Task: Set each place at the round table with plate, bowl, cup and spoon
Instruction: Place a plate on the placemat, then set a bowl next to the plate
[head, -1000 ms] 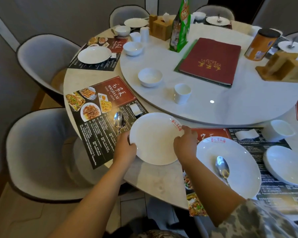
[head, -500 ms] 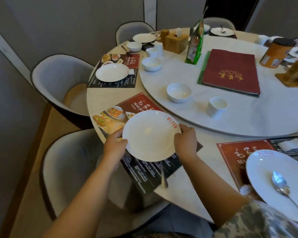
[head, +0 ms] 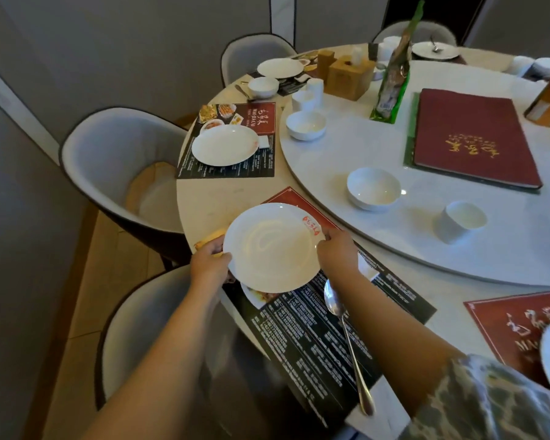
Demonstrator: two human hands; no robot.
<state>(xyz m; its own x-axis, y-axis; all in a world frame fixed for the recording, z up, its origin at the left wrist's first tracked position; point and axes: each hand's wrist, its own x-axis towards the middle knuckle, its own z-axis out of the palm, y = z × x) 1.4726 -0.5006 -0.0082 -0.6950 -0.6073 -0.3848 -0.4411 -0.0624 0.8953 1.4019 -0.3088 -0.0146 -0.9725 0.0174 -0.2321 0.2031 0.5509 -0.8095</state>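
A white plate (head: 272,247) with a small red mark near its rim is held over the far end of a black and red menu placemat (head: 315,315). My left hand (head: 209,261) grips its left rim and my right hand (head: 336,251) grips its right rim. A metal spoon (head: 346,341) lies on the same placemat, just right of my right forearm. On the raised turntable (head: 378,249) a white bowl (head: 373,188) and a white cup (head: 460,221) stand beside this place.
The neighbouring place to the far left has a plate (head: 225,144) on its mat, with a bowl (head: 305,125) and cups (head: 304,100) nearby. A red menu book (head: 470,134), wooden boxes (head: 350,74), a green packet (head: 392,84) and grey chairs (head: 108,160) surround the table.
The plate, held by both hands, has moved left from beside the near plate onto the placemat. My view has swung left, and the spoon now shows right of my arm.
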